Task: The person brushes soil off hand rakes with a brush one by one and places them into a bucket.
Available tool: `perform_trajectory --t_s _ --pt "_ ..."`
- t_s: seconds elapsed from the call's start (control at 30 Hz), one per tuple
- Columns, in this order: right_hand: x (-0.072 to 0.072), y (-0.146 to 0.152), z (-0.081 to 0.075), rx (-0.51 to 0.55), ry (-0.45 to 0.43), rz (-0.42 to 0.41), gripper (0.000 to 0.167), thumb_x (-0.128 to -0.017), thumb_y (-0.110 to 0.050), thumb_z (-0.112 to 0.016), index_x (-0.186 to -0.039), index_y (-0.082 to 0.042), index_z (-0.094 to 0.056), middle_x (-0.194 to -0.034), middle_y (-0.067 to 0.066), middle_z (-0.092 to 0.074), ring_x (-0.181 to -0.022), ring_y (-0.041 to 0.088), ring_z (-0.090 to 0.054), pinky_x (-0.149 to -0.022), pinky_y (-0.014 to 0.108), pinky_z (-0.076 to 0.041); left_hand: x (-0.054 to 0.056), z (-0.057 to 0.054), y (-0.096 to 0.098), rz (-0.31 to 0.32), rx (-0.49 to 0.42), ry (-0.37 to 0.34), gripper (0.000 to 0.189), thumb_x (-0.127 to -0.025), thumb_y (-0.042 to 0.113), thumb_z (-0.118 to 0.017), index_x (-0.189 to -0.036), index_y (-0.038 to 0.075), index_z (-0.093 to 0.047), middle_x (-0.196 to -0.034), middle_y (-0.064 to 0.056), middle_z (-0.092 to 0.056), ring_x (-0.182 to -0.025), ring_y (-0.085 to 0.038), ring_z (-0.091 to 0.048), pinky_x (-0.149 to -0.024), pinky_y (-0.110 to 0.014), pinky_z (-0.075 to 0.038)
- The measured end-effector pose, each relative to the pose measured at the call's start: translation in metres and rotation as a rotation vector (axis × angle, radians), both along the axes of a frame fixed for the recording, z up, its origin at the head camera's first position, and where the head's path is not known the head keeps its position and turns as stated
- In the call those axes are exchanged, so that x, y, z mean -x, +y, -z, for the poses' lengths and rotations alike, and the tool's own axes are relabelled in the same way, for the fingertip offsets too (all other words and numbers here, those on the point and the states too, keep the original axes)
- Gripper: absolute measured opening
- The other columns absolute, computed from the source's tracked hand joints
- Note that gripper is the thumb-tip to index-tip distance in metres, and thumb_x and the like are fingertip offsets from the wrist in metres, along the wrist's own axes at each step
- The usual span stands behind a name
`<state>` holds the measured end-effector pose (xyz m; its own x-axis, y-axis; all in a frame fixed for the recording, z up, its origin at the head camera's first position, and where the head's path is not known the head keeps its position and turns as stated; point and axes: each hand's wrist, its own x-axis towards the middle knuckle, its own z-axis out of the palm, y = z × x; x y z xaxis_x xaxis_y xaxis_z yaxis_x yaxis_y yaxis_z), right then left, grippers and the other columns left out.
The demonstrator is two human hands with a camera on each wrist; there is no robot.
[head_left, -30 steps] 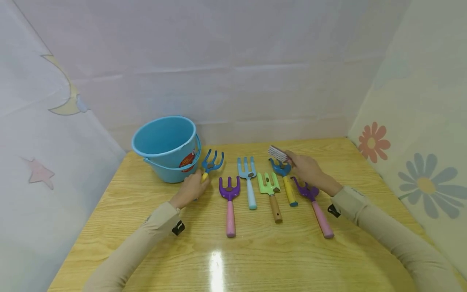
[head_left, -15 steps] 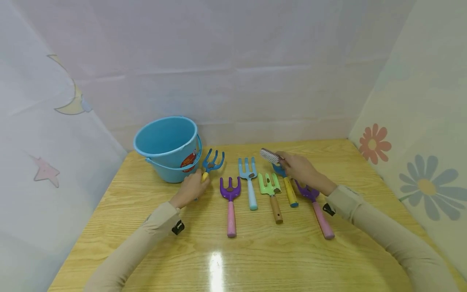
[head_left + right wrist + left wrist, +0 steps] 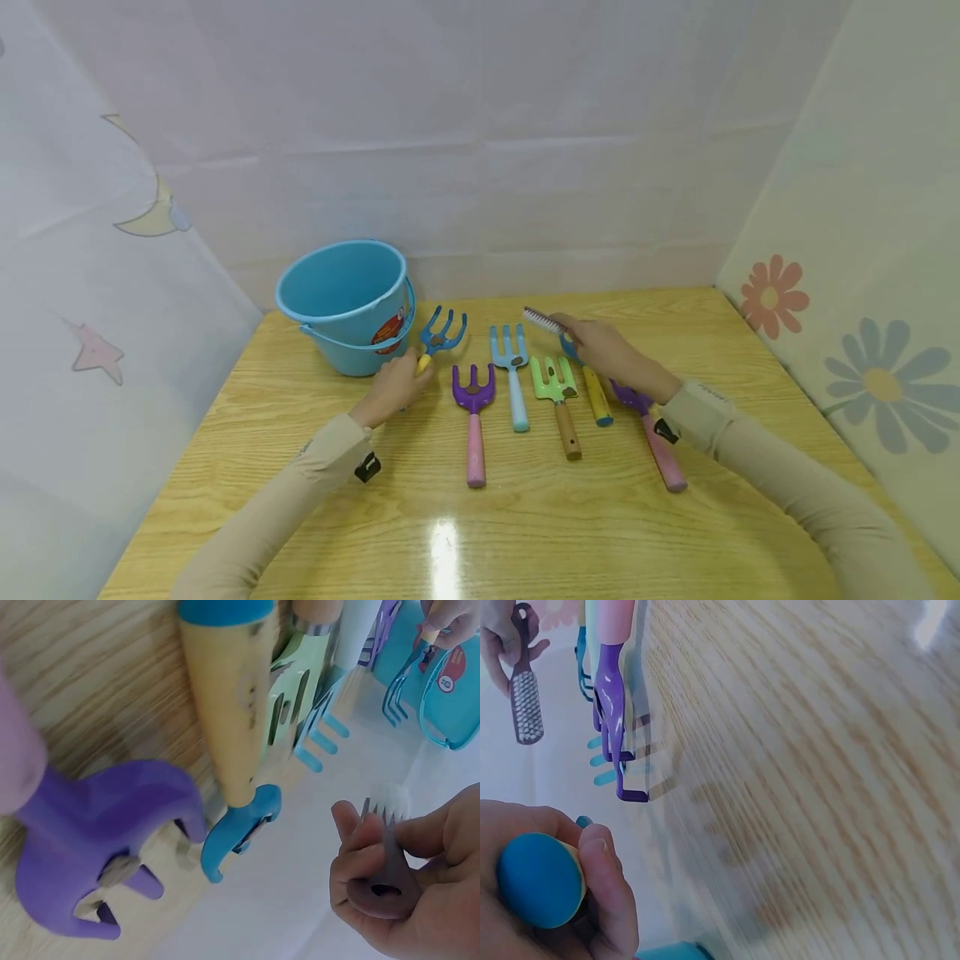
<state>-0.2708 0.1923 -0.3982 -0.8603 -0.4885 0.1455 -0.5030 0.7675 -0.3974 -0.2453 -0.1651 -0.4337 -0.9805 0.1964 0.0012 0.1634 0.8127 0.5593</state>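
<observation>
Wood table (image 3: 360,533), 5 forks (image 3: 518,400) side by side. My left hand (image 3: 393,387) grips a blue-tined fork (image 3: 441,340); my right hand (image 3: 611,350), a brush (image 3: 543,321).

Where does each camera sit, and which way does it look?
Head: on the head, facing forward and down at the round blue bucket; left hand, right hand and beige sleeves show.
Left wrist: worn there, facing the left hand gripping the yellow-handled blue fork; right hand beyond.
Right wrist: worn there, facing the right hand holding the white-bristled brown brush; left hand beyond.
Both wrist views share the brush.
</observation>
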Motion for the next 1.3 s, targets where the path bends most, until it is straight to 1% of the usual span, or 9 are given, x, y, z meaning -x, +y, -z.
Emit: perform_trajectory --t_s 0.1,0.17,0.33,0.43,0.53,0.73,0.8,1.17,1.3 --pt "0.0 -0.005 0.001 -0.005 -0.012 -0.017 0.044 -0.102 0.001 -0.044 -0.146 -0.002 -0.044 -0.106 0.023 -0.065 -0.068 0.02 -0.05 -0.054 0.03 -0.042 0.0 0.0 0.001 0.0 0.012 0.017 0.022 -0.1 0.023 -0.053 -0.094 0.002 -0.05 -0.066 -0.008 -0.052 -0.044 -0.016 -0.05 -0.042 -0.029 -0.041" --pt "0.0 -0.009 0.001 -0.009 -0.017 -0.044 0.042 -0.103 -0.001 -0.043 -0.146 -0.002 -0.044 -0.104 0.023 -0.065 -0.069 0.022 -0.051 -0.056 0.031 -0.042 0.0 0.0 0.002 -0.001 0.021 0.023 0.022 -0.1 0.023 -0.053 -0.093 0.003 -0.049 -0.067 -0.007 -0.051 -0.045 -0.016 -0.049 -0.043 -0.029 -0.041" --pt "0.001 -0.016 0.002 -0.015 -0.015 -0.067 0.04 -0.104 -0.001 -0.043 -0.143 0.002 -0.046 -0.121 0.028 -0.061 -0.088 0.031 -0.061 -0.064 0.037 -0.049 0.001 0.002 0.003 -0.003 0.036 0.03 0.022 -0.1 0.022 -0.054 -0.089 0.004 -0.049 -0.066 -0.006 -0.05 -0.046 -0.015 -0.048 -0.043 -0.029 -0.04" --pt "0.004 -0.02 0.003 -0.038 -0.025 -0.044 0.038 -0.105 -0.005 -0.042 -0.142 0.005 -0.046 -0.122 0.028 -0.06 -0.099 0.036 -0.062 -0.073 0.043 -0.051 0.001 0.003 0.004 -0.002 0.038 0.04 0.021 -0.1 0.022 -0.054 -0.088 0.004 -0.05 -0.066 -0.006 -0.05 -0.046 -0.015 -0.048 -0.043 -0.029 -0.04" --pt "0.005 -0.024 0.003 -0.072 -0.033 -0.027 0.038 -0.106 -0.008 -0.043 -0.139 0.011 -0.046 -0.119 0.028 -0.06 -0.101 0.037 -0.062 -0.079 0.045 -0.052 0.001 0.003 0.004 -0.003 0.034 0.04 0.02 -0.099 0.022 -0.054 -0.09 0.005 -0.051 -0.067 -0.006 -0.05 -0.047 -0.015 -0.049 -0.044 -0.029 -0.04" --pt "0.003 -0.032 0.003 -0.064 0.001 -0.059 0.036 -0.105 -0.008 -0.045 -0.129 0.019 -0.051 -0.113 0.032 -0.06 -0.1 0.04 -0.062 -0.082 0.044 -0.054 0.003 0.005 0.002 0.001 -0.001 0.015 0.019 -0.099 0.023 -0.054 -0.095 0.004 -0.052 -0.069 -0.006 -0.052 -0.048 -0.015 -0.049 -0.043 -0.028 -0.041" --pt "0.002 -0.033 0.003 -0.057 0.01 -0.063 0.036 -0.105 -0.008 -0.046 -0.128 0.019 -0.052 -0.11 0.031 -0.06 -0.097 0.038 -0.063 -0.079 0.043 -0.054 0.003 0.005 0.001 0.004 -0.007 0.017 0.02 -0.099 0.023 -0.054 -0.095 0.004 -0.052 -0.069 -0.006 -0.052 -0.047 -0.015 -0.049 -0.043 -0.028 -0.041" --pt "0.0 -0.04 -0.004 -0.146 0.033 -0.057 0.035 -0.102 -0.009 -0.051 -0.128 0.014 -0.055 -0.103 0.023 -0.061 -0.077 0.024 -0.059 -0.062 0.033 -0.049 0.004 0.007 0.003 0.007 -0.017 0.012 0.02 -0.099 0.024 -0.054 -0.095 0.004 -0.053 -0.069 -0.007 -0.052 -0.046 -0.014 -0.05 -0.041 -0.027 -0.041" --pt "0.001 -0.043 -0.003 -0.123 0.005 -0.086 0.034 -0.1 -0.007 -0.052 -0.128 0.013 -0.055 -0.1 0.021 -0.06 -0.071 0.02 -0.054 -0.059 0.03 -0.045 0.004 0.007 0.004 0.012 -0.02 0.014 0.019 -0.099 0.023 -0.055 -0.094 0.005 -0.053 -0.068 -0.006 -0.052 -0.046 -0.014 -0.05 -0.041 -0.027 -0.041"
